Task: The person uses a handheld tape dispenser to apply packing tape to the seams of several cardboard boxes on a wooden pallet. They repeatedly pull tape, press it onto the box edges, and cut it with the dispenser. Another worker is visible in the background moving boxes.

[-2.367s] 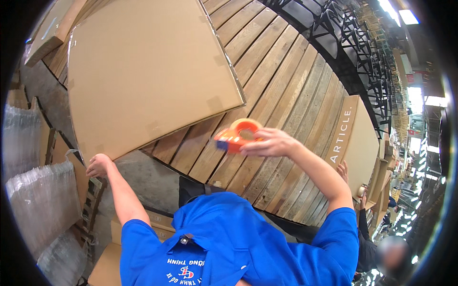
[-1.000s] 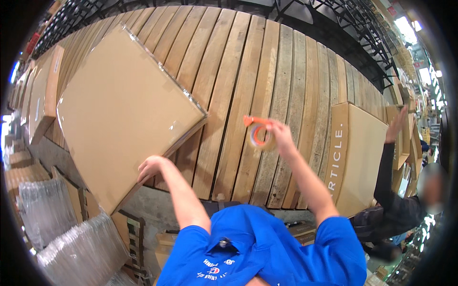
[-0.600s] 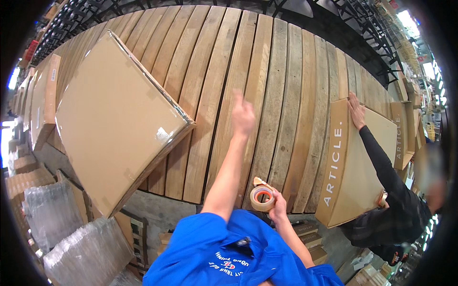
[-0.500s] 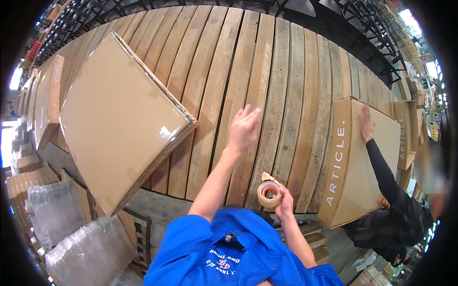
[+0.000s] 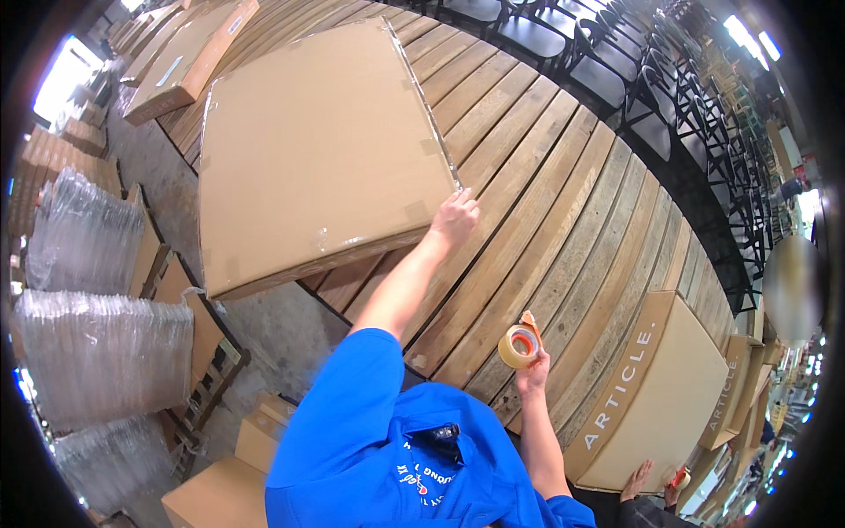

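Observation:
My left hand (image 5: 454, 218) is closed on the near right corner of a large flat cardboard box (image 5: 317, 150), which has clear tape along its edges. The box lies on a slatted wooden table (image 5: 528, 185) and juts over its near edge. In my right hand (image 5: 532, 376) is a roll of tape (image 5: 518, 347) with an orange-red core, held above the table's near edge. A brownish tape end or tab sticks up from the roll. Parts of the right fingers are hidden behind it.
At right, a co-worker's hand (image 5: 637, 480) touches another cardboard box (image 5: 678, 387); a red-cored tape roll (image 5: 678, 478) is beside it. Plastic-wrapped stacks (image 5: 106, 352) stand at left, with cartons (image 5: 220, 493) on the floor. Black chairs (image 5: 598, 70) line the far side.
My left hand has gone from above the slats to the large box's corner. My view has swung left. The co-worker's hand has shifted to the near end of the right box.

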The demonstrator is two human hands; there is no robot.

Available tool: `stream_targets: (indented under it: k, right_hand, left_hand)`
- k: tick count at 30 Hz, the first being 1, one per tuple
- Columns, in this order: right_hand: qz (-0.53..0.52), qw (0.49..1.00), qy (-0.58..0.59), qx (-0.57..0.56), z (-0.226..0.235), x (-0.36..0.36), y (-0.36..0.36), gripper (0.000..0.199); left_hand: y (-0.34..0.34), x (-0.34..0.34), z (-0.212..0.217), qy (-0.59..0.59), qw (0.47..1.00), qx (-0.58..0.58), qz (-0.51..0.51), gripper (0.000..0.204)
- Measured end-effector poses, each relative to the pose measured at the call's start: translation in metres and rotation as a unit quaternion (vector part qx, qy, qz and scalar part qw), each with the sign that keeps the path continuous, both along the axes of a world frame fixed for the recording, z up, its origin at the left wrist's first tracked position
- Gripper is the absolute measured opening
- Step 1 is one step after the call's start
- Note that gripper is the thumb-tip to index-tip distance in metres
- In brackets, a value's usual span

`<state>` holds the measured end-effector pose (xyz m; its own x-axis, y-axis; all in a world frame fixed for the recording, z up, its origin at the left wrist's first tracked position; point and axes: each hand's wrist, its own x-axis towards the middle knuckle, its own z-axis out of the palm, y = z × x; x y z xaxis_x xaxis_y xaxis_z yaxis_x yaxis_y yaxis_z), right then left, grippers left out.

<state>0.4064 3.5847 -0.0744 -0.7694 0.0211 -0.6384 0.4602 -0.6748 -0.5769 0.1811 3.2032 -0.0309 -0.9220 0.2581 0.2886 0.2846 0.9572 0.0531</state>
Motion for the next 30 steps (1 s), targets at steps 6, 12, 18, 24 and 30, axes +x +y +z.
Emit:
stream_targets:
  k: [6, 12, 18, 24, 30]
  right_hand:
    - [-0.006, 0.95, -0.008, 0.311, -0.102, 0.043, -0.042, 0.043]
    - [0.102, 0.729, -0.039, 0.676, -0.08, 0.125, -0.001, 0.052]
    - [0.213, 0.705, 0.012, 0.676, -0.04, 0.207, -0.017, 0.041]
    - [0.359, 0.742, -0.017, 0.566, -0.054, 0.279, -0.038, 0.041]
    - [0.42, 0.783, -0.014, 0.459, -0.124, 0.341, -0.063, 0.043]
  left_hand:
    - [-0.026, 0.023, -0.049, 0.081, 0.981, 0.161, 0.076, 0.051]
    - [-0.103, 0.124, -0.029, -0.024, 0.999, -0.008, 0.036, 0.068]
    - [-0.235, 0.261, -0.023, 0.011, 0.987, -0.093, 0.134, 0.074]
    - [-0.295, 0.356, -0.016, -0.09, 0.942, -0.147, 0.289, 0.078]
    - [-0.266, 0.384, 0.022, -0.177, 0.913, -0.086, 0.357, 0.082]
